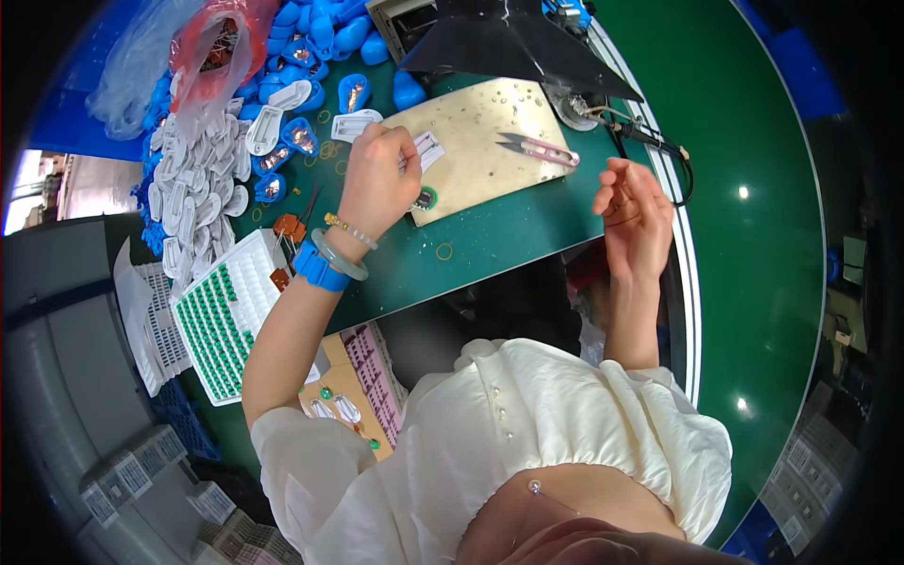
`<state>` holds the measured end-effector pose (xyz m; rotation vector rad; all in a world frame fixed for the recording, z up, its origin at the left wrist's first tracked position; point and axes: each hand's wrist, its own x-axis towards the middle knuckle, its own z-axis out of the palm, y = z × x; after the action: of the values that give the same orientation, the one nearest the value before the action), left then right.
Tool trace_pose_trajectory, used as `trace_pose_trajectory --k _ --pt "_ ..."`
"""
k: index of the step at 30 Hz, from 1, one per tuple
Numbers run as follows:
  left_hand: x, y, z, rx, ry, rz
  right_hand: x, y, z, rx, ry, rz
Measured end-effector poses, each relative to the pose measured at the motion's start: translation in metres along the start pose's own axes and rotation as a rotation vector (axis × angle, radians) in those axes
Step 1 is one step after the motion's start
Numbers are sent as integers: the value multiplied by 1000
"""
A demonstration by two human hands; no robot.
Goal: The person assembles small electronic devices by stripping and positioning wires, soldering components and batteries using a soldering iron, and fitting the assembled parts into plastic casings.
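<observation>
My left hand is over the left edge of a cream board, its fingers curled closed. What they hold, if anything, is hidden behind the hand. Right beside those fingers lies a white plastic shell, and below them a small round green circuit board. Another white shell rests just behind the hand. Over the bench's right side, my right hand is raised with loosely bent fingers apart, nothing visible in it. Between the hands, pink-handled thread snips lie on the board.
White shells and blue shells pile up at the left and back. A white tray holds green pieces in rows. A black hood overhangs the back; a soldering iron sits at the right. A rubber band lies near the front edge.
</observation>
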<state>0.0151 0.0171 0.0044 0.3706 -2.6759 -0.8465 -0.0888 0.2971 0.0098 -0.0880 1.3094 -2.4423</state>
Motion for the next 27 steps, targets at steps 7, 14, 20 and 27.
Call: trace_pose_trajectory --k 7,14,20,27 --pt "-2 -5 -5 66 16 123 -2 -70 113 -234 -433 -709" --pt "-12 9 -12 38 -8 8 -16 -104 118 -68 -596 -1075" --pt "-8 11 -5 22 4 -38 12 -131 147 -130 -668 -1179" --pt "-9 5 -7 29 23 -4 20 -122 154 -131 -670 -1141"
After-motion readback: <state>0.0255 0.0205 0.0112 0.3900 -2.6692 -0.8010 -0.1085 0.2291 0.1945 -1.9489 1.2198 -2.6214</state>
